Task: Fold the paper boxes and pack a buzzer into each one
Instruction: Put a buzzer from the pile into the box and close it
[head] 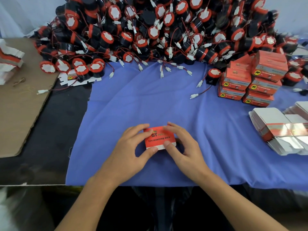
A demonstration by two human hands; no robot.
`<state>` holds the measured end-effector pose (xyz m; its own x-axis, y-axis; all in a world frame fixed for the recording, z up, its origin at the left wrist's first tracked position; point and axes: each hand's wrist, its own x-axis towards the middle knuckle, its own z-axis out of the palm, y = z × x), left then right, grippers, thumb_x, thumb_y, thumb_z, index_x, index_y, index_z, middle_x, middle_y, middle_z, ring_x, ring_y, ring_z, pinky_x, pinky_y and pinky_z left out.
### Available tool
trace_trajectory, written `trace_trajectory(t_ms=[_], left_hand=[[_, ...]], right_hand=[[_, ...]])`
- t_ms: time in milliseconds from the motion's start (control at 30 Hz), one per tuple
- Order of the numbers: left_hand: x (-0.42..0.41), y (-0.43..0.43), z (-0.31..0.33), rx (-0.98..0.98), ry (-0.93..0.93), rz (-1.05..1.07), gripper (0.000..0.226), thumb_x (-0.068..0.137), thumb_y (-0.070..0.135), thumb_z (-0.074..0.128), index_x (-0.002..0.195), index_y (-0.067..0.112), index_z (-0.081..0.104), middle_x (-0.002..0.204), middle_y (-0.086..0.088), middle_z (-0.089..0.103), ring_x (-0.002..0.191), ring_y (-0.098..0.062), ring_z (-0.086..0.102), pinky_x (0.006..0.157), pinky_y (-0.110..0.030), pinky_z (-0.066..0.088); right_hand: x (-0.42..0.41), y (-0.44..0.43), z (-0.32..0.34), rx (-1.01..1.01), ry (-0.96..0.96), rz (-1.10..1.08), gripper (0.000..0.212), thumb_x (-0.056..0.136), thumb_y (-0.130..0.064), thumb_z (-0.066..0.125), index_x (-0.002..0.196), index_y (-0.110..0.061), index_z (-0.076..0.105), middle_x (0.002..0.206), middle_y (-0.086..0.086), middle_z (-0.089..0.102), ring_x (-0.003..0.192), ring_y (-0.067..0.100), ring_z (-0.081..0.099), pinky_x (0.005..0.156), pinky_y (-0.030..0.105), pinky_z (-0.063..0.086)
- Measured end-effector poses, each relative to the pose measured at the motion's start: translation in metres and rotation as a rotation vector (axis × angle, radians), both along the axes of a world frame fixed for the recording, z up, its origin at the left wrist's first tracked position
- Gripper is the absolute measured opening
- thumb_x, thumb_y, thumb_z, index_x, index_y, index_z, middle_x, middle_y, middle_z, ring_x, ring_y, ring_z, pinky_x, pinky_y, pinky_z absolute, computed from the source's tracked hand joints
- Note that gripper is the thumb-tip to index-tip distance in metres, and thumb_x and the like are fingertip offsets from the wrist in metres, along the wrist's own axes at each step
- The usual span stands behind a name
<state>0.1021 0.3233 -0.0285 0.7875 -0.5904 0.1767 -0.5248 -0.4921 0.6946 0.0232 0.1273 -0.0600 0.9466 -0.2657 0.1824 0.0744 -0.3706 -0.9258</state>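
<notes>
Paper box [159, 138], red, held over the blue cloth [150, 100]: left hand [131, 147] and right hand [185, 145] fingers clamped on its edges; buzzer pile [158, 30] lies behind.

Directly under the fingers [141, 127] and spread wide to both sides of them, a blue cloth [166, 97], with soft creases, ending at the near edge of the bench [50, 147]. Left of the fingers, bare black bench top, not covered by the cloth. Further left still, a brown cardboard sheet [21, 117], lying flat, with an uneven, torn right edge. On this cardboard, far left and beyond the fingers, some thin brown loops [19, 80], string or rubber band, hard to tell. Far behind everything, a pale wall [25, 14].
</notes>
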Motion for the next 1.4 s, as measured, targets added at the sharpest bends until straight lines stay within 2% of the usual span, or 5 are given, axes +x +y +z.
trace_trajectory(t_ms=[467,800,1000,1200,1400], left_hand=[[0.008,0.002,0.006,0.015,-0.073,-0.07,0.039,0.088,0.045,0.079,0.125,0.037,0.072,0.129,0.019,0.061,0.123,-0.002,0.054,0.106,-0.011,0.035],[0.006,-0.006,0.008,0.008,-0.075,-0.028,0.029,0.088,0.039,0.081,0.116,0.036,0.074,0.119,0.019,0.064,0.116,0.001,0.055,0.101,-0.004,0.032],[0.008,-0.006,0.01,-0.029,-0.081,-0.035,0.031,0.094,0.048,0.065,0.122,0.036,0.07,0.116,0.019,0.066,0.114,0.003,0.054,0.099,-0.006,0.035],[0.007,-0.01,0.007,-0.081,-0.116,0.024,0.019,0.097,0.043,0.064,0.113,0.036,0.072,0.106,0.021,0.068,0.107,-0.003,0.059,0.094,-0.02,0.045],[-0.004,-0.008,-0.009,-0.09,-0.244,0.062,0.03,0.093,0.032,0.074,0.119,0.019,0.078,0.118,0.004,0.069,0.111,-0.014,0.058,0.101,-0.017,0.041]], right_hand=[[0.004,0.003,0.003,-0.047,-0.028,-0.054,0.033,0.095,-0.053,0.059,0.127,-0.047,0.064,0.12,-0.02,0.059,0.113,0.012,0.063,0.09,0.017,0.049],[0.003,-0.005,0.001,-0.013,-0.073,-0.026,0.026,0.101,-0.017,0.062,0.124,-0.023,0.072,0.134,-0.01,0.06,0.13,0.016,0.058,0.099,0.042,0.055],[0.005,-0.02,0.016,-0.236,-0.023,0.122,0.039,0.096,-0.044,0.064,0.134,-0.033,0.065,0.137,-0.012,0.055,0.131,0.006,0.054,0.107,0.017,0.042],[0.012,-0.015,0.025,-0.263,-0.07,0.031,0.027,0.096,-0.038,0.069,0.121,-0.031,0.075,0.114,-0.013,0.065,0.111,0.009,0.064,0.096,0.022,0.049],[0.004,-0.018,0.019,-0.499,-0.062,0.142,0.038,0.102,-0.017,0.062,0.14,-0.02,0.064,0.145,-0.002,0.056,0.132,0.012,0.055,0.11,0.033,0.045]])
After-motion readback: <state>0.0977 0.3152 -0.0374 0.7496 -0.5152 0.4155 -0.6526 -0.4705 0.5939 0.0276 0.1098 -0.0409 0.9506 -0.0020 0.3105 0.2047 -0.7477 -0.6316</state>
